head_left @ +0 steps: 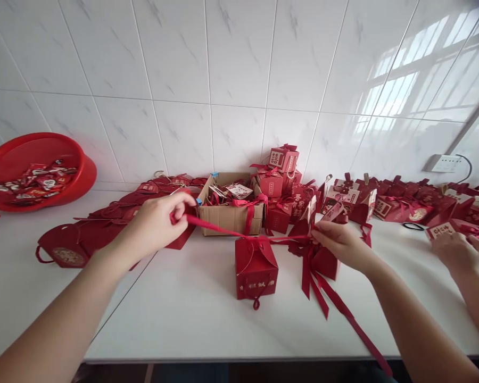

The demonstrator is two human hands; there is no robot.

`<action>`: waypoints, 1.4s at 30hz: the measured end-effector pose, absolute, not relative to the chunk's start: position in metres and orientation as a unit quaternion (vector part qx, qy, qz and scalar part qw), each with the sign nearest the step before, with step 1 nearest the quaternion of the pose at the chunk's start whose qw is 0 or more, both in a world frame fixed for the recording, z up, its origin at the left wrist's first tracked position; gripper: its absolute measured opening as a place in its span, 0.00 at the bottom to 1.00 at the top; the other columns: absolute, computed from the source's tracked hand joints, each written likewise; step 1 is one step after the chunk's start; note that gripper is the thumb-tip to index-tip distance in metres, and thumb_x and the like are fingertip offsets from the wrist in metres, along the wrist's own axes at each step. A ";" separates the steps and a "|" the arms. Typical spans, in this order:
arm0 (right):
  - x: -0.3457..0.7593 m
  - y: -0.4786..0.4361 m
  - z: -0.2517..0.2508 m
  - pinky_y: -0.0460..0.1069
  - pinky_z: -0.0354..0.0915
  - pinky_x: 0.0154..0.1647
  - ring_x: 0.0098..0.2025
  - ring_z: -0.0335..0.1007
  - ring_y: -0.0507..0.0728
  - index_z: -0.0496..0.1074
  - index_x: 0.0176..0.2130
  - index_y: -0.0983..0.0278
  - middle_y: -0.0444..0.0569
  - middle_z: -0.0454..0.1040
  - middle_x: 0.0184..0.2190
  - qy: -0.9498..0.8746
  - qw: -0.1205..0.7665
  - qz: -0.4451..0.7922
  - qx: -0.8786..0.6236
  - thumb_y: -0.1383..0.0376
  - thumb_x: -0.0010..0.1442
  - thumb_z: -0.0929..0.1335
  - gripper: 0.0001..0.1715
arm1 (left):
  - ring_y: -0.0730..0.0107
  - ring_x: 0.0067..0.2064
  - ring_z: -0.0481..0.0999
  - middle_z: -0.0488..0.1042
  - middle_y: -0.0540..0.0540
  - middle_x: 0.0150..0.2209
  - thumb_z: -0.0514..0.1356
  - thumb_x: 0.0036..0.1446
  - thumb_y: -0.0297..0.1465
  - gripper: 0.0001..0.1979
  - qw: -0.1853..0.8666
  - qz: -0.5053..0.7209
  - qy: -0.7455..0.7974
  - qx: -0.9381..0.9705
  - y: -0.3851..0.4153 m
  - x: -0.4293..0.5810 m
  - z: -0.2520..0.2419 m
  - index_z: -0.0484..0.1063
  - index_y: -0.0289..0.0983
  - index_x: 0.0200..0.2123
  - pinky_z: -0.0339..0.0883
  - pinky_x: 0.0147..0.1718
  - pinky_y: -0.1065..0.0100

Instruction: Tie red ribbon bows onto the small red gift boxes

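head view: left hand [159,219] and right hand [343,243], reaching wide apart, tightly pinch red ribbon [215,224] across a gift box [256,268].

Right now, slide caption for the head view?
Left hand and right hand hold a red ribbon taut across the top of a red box on a white table.

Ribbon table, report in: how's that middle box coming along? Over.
Left hand and right hand pinching ribbon, stretched across top of box. Box upright, top folded. Loose tails by right hand; carton close behind.
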State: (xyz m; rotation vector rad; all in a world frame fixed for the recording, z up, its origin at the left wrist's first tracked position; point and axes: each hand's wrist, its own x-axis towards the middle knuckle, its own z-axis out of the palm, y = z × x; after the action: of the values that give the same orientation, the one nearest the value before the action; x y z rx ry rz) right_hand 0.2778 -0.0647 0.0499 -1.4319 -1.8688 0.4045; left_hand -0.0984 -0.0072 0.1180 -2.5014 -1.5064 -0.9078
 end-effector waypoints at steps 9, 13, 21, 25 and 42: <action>0.287 -0.091 0.028 0.50 0.63 0.29 0.29 0.67 0.55 0.68 0.28 0.61 0.48 0.70 0.28 -0.752 0.238 0.011 -0.615 0.63 0.61 0.59 0.14 | 0.70 0.24 0.64 0.60 0.54 0.22 0.52 0.43 0.27 0.12 -0.079 -0.169 -0.566 -0.803 -0.002 -0.135 0.040 0.66 0.41 0.34 0.55 0.22 0.72; 0.272 -0.086 0.028 0.51 0.66 0.30 0.30 0.68 0.55 0.69 0.27 0.62 0.50 0.71 0.32 -0.751 0.266 -0.020 -0.605 0.65 0.60 0.59 0.14 | 0.61 0.33 0.71 0.69 0.48 0.30 0.52 0.46 0.29 0.09 -0.016 -0.197 -0.568 -0.799 -0.008 -0.117 0.032 0.68 0.40 0.33 0.63 0.32 0.65; 0.207 -0.030 0.031 0.56 0.66 0.46 0.43 0.68 0.61 0.71 0.36 0.63 0.55 0.71 0.41 -0.754 0.451 -0.009 -0.478 0.67 0.58 0.63 0.08 | 0.54 0.54 0.66 0.72 0.45 0.47 0.55 0.52 0.37 0.11 -0.134 -0.322 -0.530 -0.773 -0.028 -0.039 0.039 0.69 0.42 0.39 0.60 0.52 0.53; 0.196 -0.008 0.011 0.50 0.66 0.35 0.35 0.69 0.55 0.69 0.38 0.63 0.49 0.72 0.34 -0.749 0.475 0.186 -0.423 0.62 0.62 0.61 0.10 | 0.54 0.57 0.64 0.69 0.43 0.51 0.57 0.52 0.37 0.14 -0.247 -0.339 -0.531 -0.737 -0.034 -0.020 0.033 0.67 0.42 0.43 0.61 0.53 0.55; 0.179 -0.028 -0.007 0.45 0.46 0.23 0.23 0.46 0.47 0.54 0.24 0.62 0.38 0.53 0.21 -0.641 0.410 0.483 -0.433 0.48 0.56 0.67 0.25 | 0.60 0.57 0.65 0.66 0.45 0.53 0.56 0.55 0.32 0.17 -0.302 -0.434 -0.506 -0.682 -0.051 -0.023 0.003 0.61 0.44 0.48 0.61 0.56 0.57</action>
State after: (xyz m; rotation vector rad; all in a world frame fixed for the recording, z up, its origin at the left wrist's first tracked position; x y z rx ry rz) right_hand 0.1794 -0.0282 -0.0068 -1.0913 -1.6141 1.2159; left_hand -0.0226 -0.0507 0.0031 -2.6855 -1.9926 -1.7098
